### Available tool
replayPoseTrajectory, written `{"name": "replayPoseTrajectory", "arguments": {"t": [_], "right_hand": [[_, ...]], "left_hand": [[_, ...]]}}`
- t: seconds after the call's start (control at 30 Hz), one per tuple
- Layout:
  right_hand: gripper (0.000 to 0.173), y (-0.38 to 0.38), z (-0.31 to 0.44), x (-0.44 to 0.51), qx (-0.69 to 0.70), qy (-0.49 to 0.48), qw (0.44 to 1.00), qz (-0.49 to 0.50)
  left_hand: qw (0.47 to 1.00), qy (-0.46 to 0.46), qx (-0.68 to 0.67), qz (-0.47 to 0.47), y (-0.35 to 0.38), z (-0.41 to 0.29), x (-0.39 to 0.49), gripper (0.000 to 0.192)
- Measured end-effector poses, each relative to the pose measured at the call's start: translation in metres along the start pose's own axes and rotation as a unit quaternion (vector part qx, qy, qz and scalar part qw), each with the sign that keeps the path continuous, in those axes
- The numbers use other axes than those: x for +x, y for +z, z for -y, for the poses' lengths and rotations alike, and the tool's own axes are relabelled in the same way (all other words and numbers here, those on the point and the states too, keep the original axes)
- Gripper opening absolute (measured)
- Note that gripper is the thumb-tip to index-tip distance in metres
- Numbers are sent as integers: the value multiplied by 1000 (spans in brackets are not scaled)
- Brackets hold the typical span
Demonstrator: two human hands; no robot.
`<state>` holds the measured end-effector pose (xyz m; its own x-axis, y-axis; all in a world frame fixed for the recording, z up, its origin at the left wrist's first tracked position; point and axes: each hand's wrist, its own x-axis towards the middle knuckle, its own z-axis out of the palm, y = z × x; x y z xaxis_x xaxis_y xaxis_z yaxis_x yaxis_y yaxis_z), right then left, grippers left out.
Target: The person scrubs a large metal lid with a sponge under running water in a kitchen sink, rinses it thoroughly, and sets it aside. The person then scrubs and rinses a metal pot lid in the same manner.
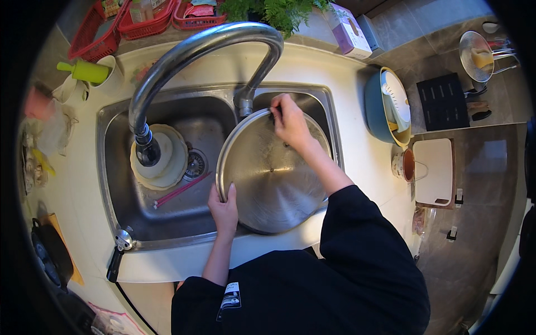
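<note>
A large round stainless-steel pot lid (268, 192) is tilted over the right sink basin (312, 100), its inner face up, with a small screw at the centre. My left hand (224, 209) grips its near-left rim, the thumb on the inner face. At the far rim, the fingers of my right hand (291, 121) are pinched over the edge; a small dark spot beneath them is too hidden to name. In the left basin (130, 209), stacked pale dishes (167, 178) sit under the faucet head (148, 154). Beside them lie pink chopsticks (182, 190) and the drain strainer (196, 164).
The curved metal faucet (209, 35) arches over the left basin. Red plastic baskets (146, 25) and a fern (272, 12) stand behind. Nested basins (377, 109), a mug (404, 164) and a white cutting board (433, 171) are to the right.
</note>
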<state>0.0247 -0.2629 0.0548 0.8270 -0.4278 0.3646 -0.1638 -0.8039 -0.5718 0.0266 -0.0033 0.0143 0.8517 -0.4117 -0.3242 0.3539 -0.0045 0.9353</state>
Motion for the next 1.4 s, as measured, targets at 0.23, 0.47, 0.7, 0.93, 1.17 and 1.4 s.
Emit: {"name": "replayPoseTrajectory", "arguments": {"t": [0.23, 0.47, 0.7, 0.93, 1.17, 1.4], "right_hand": [[17, 32, 48, 3, 75, -122, 988, 52], [19, 47, 86, -33, 54, -247, 960, 120], [24, 26, 30, -4, -5, -136, 991, 11], [29, 38, 64, -16, 28, -205, 976, 60], [24, 42, 60, -14, -11, -204, 978, 36], [29, 11, 27, 8, -43, -148, 987, 33]], "left_hand": [[985, 26, 119, 126, -2, -30, 67, 20], [980, 73, 43, 178, 4, -16, 72, 30], [990, 14, -9, 140, 1, -5, 54, 16], [991, 55, -2, 123, 0, 3, 57, 15], [992, 43, 9, 118, 3, 2, 57, 13], [992, 17, -6, 123, 0, -2, 51, 17]]}}
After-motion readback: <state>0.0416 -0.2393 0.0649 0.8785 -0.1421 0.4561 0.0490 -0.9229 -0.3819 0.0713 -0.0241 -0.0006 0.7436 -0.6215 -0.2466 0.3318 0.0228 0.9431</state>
